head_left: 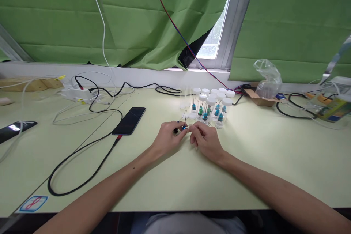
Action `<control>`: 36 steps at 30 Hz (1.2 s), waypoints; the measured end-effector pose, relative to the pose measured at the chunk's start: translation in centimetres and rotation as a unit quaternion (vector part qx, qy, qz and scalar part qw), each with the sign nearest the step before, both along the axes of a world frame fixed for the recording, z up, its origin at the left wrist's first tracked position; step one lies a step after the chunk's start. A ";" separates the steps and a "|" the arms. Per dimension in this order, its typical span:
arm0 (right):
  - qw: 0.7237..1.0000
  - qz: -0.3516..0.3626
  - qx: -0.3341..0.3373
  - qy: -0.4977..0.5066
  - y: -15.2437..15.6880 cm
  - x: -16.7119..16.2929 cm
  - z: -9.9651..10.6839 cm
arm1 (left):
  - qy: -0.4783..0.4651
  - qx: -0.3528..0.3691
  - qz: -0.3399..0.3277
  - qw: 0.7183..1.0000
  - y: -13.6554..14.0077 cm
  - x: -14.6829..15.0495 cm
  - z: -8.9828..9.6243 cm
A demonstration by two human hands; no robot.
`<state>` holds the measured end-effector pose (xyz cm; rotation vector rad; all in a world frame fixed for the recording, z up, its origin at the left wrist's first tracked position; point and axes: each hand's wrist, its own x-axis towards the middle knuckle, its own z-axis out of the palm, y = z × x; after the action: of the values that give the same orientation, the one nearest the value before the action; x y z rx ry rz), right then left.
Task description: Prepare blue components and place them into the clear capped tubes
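Just in front of a cluster of clear vials, my two hands almost meet over the table. My left hand (170, 133) is closed in a pinch on a small blue piece (184, 127) from which thin dark wires rise. A small black part shows beside its fingers. My right hand (204, 137) is closed too, its fingertips at the blue piece; whatever they hold is too small to make out. The capped vials (220, 115) behind have white lids, and inside them stand similar blue and green pieces with thin wires. Clear tubes (185, 97) without visible lids stand left of them.
A phone (128, 121) lies left of my hands with a black cable (52, 175) looping from it. Farther left are a white power strip (78, 93) and another phone (18, 129). A cardboard box (260, 98) with a plastic bag stands at the back right.
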<state>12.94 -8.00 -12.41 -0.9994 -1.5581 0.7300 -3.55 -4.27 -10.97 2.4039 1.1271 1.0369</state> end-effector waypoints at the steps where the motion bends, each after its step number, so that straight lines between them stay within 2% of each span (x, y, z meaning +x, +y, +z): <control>1: 1.000 0.003 -0.004 0.002 0.0 0.0 0.0 | -0.001 0.000 0.001 1.000 0.0 0.0 0.0; 8: 0.998 0.041 -0.037 0.007 -0.1 0.0 0.2 | -0.002 -0.001 0.002 1.000 0.0 0.0 0.0; 14: 0.992 0.086 -0.071 0.063 0.0 -0.1 0.0 | -0.007 -0.005 -0.001 1.000 -0.1 0.0 0.2; 23: 0.980 0.145 -0.084 0.106 0.1 -0.1 -0.1 | -0.003 -0.020 -0.003 1.000 -0.1 0.0 0.3; 36: 0.979 0.160 -0.079 0.102 0.1 -0.2 0.0 | 0.009 -0.025 -0.007 1.000 -0.2 0.0 0.4</control>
<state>12.77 -7.90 -12.44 -0.7649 -1.5139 1.1595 -3.51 -4.49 -10.57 2.3833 1.1288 0.9717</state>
